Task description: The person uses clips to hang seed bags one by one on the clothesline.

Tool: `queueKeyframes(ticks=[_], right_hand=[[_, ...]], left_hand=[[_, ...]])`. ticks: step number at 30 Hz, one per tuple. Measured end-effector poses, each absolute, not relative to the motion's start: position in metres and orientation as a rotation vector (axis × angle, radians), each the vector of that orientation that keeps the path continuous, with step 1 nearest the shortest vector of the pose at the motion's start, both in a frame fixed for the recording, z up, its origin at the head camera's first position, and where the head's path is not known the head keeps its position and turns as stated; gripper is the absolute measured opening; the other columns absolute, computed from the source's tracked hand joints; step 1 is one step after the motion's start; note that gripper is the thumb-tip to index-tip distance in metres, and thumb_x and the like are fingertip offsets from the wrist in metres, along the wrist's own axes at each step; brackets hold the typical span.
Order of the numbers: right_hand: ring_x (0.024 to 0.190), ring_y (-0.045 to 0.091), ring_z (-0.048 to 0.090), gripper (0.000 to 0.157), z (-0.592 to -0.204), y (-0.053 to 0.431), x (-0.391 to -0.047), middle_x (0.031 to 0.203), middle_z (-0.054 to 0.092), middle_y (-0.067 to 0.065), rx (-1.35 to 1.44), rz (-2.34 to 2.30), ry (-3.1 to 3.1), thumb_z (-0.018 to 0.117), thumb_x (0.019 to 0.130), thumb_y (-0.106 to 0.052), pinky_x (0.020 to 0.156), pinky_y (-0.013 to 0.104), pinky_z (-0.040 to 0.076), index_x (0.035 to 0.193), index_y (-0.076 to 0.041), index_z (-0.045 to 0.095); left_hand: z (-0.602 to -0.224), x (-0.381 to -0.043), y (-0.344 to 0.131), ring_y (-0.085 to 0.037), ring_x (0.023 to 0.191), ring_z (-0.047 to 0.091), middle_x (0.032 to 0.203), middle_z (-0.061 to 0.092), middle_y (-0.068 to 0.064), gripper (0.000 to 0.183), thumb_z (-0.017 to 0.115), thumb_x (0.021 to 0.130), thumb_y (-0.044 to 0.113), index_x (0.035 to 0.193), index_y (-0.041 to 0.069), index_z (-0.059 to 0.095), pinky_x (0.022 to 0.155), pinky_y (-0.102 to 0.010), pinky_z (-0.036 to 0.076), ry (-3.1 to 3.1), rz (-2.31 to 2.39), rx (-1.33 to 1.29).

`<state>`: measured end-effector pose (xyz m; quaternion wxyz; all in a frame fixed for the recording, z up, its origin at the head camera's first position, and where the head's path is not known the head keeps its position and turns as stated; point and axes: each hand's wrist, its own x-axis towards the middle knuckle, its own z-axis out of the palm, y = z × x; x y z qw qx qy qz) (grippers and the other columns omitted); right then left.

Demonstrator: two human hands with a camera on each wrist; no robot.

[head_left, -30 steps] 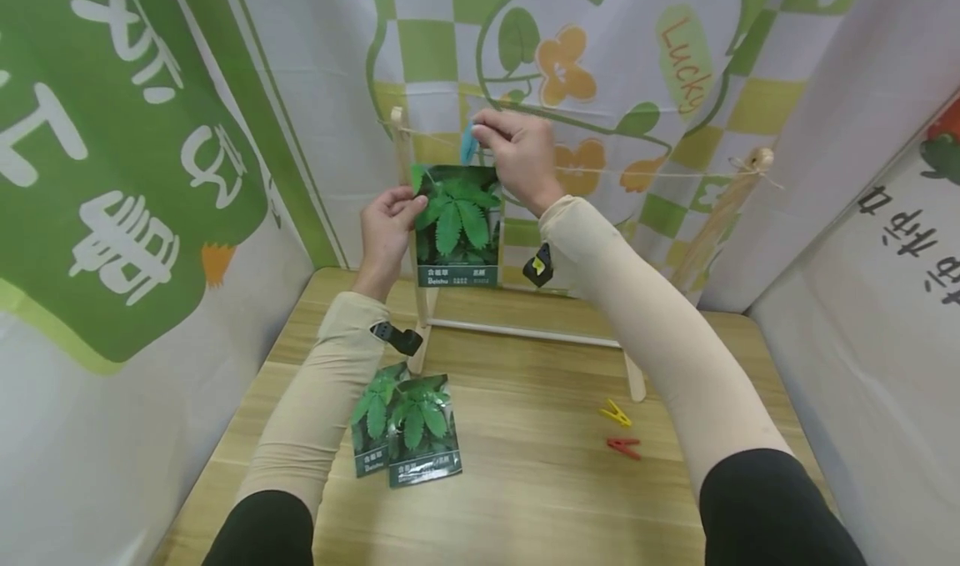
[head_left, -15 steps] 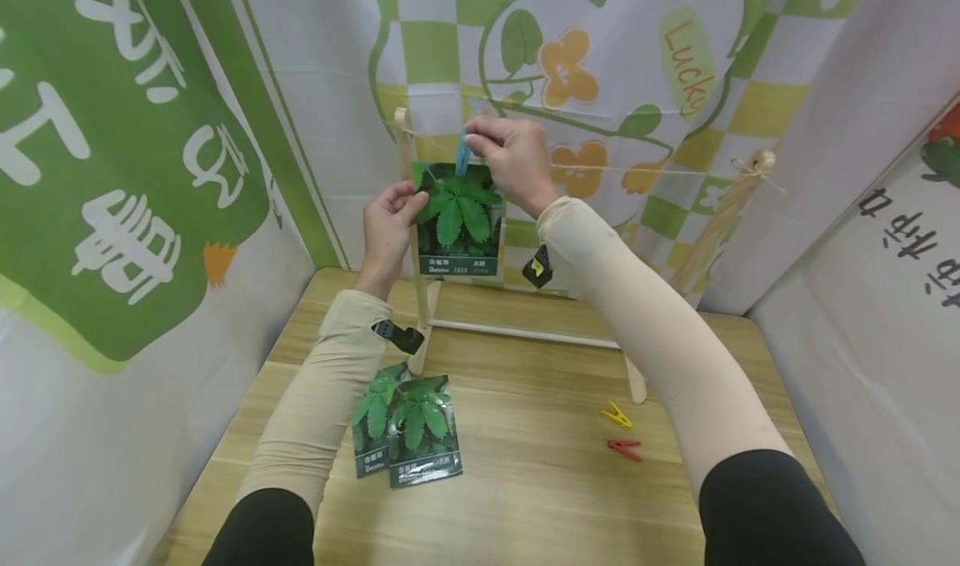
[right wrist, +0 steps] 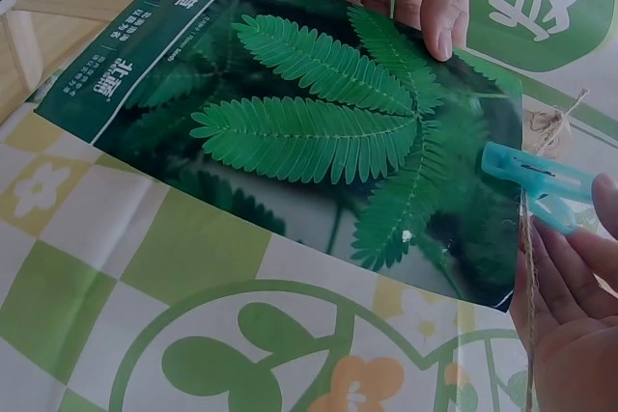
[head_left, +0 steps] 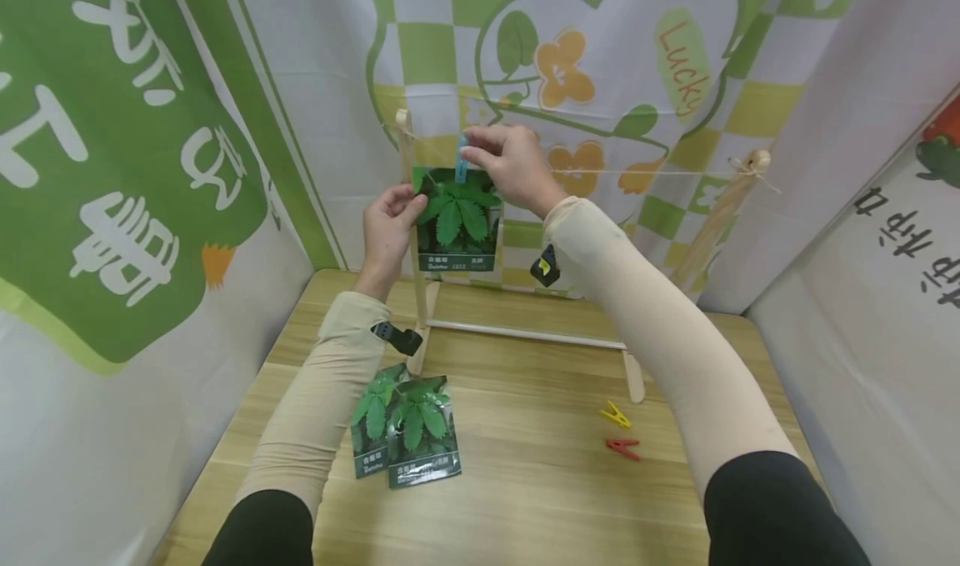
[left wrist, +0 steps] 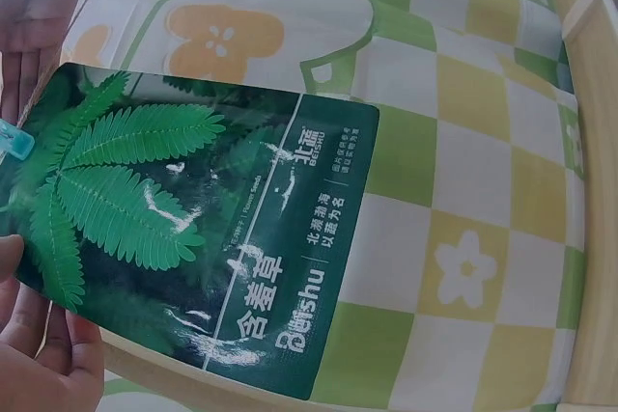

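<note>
A green seed packet point(head_left: 459, 224) with a leaf picture hangs upright at the string point(head_left: 637, 172), near the left post of a wooden frame. My left hand point(head_left: 388, 231) pinches the packet's left edge between thumb and fingers. At its top edge, my right hand point(head_left: 517, 164) pinches a light blue clothespin point(head_left: 461, 162). In the right wrist view the clothespin point(right wrist: 536, 176) overlaps the packet's top edge beside the string. The left wrist view shows the packet point(left wrist: 193, 229) from close by, its front facing the camera.
Two more seed packets point(head_left: 423, 433) lie overlapping on the wooden table point(head_left: 525, 499). A yellow clothespin point(head_left: 616, 414) and a red clothespin point(head_left: 623, 448) lie to the right. The frame's right post point(head_left: 723, 207) stands behind my right arm, and a patterned cloth hangs at the back.
My right hand has brought the blue clothespin down from above the packet onto its top edge. The packet has shifted slightly, while my left hand keeps its pinch.
</note>
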<state>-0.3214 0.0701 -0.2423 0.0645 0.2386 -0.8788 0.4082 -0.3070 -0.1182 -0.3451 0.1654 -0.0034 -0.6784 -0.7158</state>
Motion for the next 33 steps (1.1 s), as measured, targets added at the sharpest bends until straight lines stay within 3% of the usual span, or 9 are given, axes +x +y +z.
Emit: queueKeyframes(ticks=[7,18,27,33], right_hand=[[0.115,0.018,0.064,0.041,-0.2427,0.0719,-0.3213,0.133,0.063,0.009,0.735,1.271,-2.644,0.058,0.098,-0.024,0.096,0.026,0.053,0.136,-0.009,0.057],[0.117,0.018,0.062,0.044,-0.242,0.0716,-0.3202,0.133,0.062,0.009,0.74,1.296,-2.658,0.059,0.097,-0.023,0.096,0.025,0.053,0.138,-0.009,0.054],[0.117,0.019,0.062,0.046,-0.2416,0.0723,-0.3221,0.132,0.062,0.01,0.759,1.301,-2.66,0.06,0.097,-0.023,0.096,0.025,0.053,0.139,-0.007,0.053],[0.118,0.02,0.062,0.047,-0.2394,0.0727,-0.3207,0.133,0.061,0.011,0.777,1.322,-2.643,0.06,0.096,-0.022,0.097,0.026,0.052,0.14,-0.006,0.051]], left_hand=[[-0.3457,-0.3058,-0.1174,-0.001,0.082,0.059,0.087,0.064,0.008,0.03,0.066,0.093,0.014,0.116,-0.005,0.062,0.076,-0.017,0.048,-1.937,-2.04,-0.013],[-0.3497,-0.3053,-0.1184,-0.004,0.086,0.06,0.091,0.063,0.01,0.03,0.065,0.094,0.013,0.118,-0.004,0.063,0.084,-0.021,0.052,-2.012,-1.934,-0.036],[-0.3529,-0.3047,-0.1233,-0.005,0.093,0.061,0.116,0.069,-0.014,0.029,0.065,0.094,0.016,0.118,-0.001,0.066,0.087,-0.019,0.051,-1.953,-1.845,-0.079],[-0.3494,-0.2995,-0.1243,-0.005,0.095,0.062,0.12,0.068,-0.016,0.03,0.064,0.095,0.019,0.119,0.001,0.066,0.088,-0.02,0.051,-1.921,-1.81,-0.145]])
